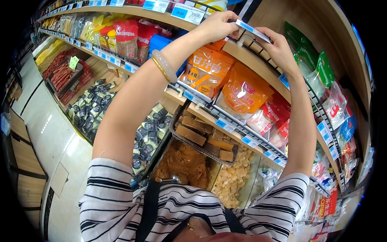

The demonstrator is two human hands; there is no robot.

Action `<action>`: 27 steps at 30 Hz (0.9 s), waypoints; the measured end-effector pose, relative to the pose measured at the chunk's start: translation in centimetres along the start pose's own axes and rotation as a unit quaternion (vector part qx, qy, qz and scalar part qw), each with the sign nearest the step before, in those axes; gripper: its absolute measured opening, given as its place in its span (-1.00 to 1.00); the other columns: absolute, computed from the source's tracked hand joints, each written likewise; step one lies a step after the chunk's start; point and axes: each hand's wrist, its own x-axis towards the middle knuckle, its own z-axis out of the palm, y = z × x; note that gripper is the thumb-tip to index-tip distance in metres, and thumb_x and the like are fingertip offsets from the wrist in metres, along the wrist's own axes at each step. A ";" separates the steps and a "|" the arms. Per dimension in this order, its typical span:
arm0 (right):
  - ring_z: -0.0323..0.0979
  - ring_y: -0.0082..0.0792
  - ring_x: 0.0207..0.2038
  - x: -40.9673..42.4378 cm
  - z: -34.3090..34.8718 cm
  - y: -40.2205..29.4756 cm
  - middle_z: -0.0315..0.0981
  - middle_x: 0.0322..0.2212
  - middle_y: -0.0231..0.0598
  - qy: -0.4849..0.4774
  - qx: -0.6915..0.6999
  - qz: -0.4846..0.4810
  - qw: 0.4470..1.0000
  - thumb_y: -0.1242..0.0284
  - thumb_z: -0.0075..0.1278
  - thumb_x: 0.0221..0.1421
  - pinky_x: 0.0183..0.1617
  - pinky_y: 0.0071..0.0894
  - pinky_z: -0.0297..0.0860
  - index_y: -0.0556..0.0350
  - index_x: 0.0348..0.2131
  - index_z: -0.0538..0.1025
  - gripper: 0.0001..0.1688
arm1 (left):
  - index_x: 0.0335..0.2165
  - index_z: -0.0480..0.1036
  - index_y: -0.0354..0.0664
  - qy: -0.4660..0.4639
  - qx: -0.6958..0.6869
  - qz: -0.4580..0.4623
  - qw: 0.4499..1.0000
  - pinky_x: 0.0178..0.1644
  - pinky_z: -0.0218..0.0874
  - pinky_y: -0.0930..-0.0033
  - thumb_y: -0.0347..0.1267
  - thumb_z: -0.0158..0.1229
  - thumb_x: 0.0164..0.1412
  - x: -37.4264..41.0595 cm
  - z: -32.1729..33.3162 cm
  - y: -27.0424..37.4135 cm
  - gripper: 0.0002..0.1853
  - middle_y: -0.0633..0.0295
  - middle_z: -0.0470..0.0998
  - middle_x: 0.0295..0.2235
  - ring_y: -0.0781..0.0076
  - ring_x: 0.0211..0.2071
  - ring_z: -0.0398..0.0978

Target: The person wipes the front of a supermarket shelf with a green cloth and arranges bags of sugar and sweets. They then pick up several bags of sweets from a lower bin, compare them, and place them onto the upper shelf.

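Note:
Both arms reach up to the upper shelf's edge. My left hand [222, 26] pinches the left end of a white and blue shelf price tag [253, 31], its fingers partly behind the tag. On the tag's right end my right hand [276, 45] has its thumb and fingers closed. The tag lies at the black wire rail [260, 51] along the wooden shelf edge; whether it is attached there is unclear. Beneath the hands, an orange printed bag [208, 71] and a second orange bag [246, 90] stand on the shelf below.
Lower down are a wicker basket of brown sugar blocks [190, 135], a bin of brown powder [184, 160], yellowish rock sugar lumps [232, 175] and wrapped dark sweets [149, 131]. Green bags [325, 69] stand at the right. Wire rails with price tags [225, 124] edge the shelves.

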 end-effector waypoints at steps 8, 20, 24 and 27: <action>0.17 -0.62 -0.42 -0.3 -1.6 0.4 0.24 -0.57 -0.49 -0.040 0.047 0.105 0.993 -0.05 -0.14 0.07 -0.26 -0.61 0.12 0.05 -0.46 0.46 -0.47 | -0.28 0.38 -0.23 -0.064 0.026 0.003 0.998 -0.35 0.22 0.60 -0.31 -0.03 0.21 0.0 -0.4 0.2 -0.79 0.34 0.42 -0.54 0.61 -0.47 0.38; 0.14 -0.67 -0.46 -0.1 -0.7 -0.2 0.27 -0.55 -0.53 0.008 0.074 0.120 0.990 -0.08 -0.16 0.08 -0.39 -0.64 0.10 0.10 -0.40 0.48 -0.41 | -0.30 0.37 -0.23 -0.092 0.015 0.036 0.995 -0.25 0.24 0.56 -0.23 -0.10 0.26 0.2 -1.7 -1.1 -0.73 0.33 0.43 -0.48 0.62 -0.40 0.37; 0.14 -0.70 -0.51 0.1 0.0 1.8 0.30 -0.58 -0.52 0.061 0.088 0.039 0.994 0.08 -0.09 0.11 -0.44 -0.65 0.11 0.15 -0.38 0.50 -0.53 | -0.26 0.41 -0.20 -0.044 0.003 0.053 0.998 -0.30 0.26 0.53 -0.24 -0.05 0.22 0.0 -0.3 -0.3 -0.74 0.30 0.48 -0.46 0.55 -0.41 0.42; 0.16 -0.70 -0.51 0.5 -0.1 2.5 0.31 -0.59 -0.50 0.058 0.057 0.064 0.995 0.16 -0.06 0.11 -0.42 -0.66 0.16 0.19 -0.35 0.50 -0.58 | -0.12 0.32 -0.34 0.008 0.006 0.067 0.998 -0.24 0.27 0.49 -0.37 0.08 0.11 0.0 0.5 1.2 -0.63 0.18 0.44 -0.31 0.51 -0.31 0.39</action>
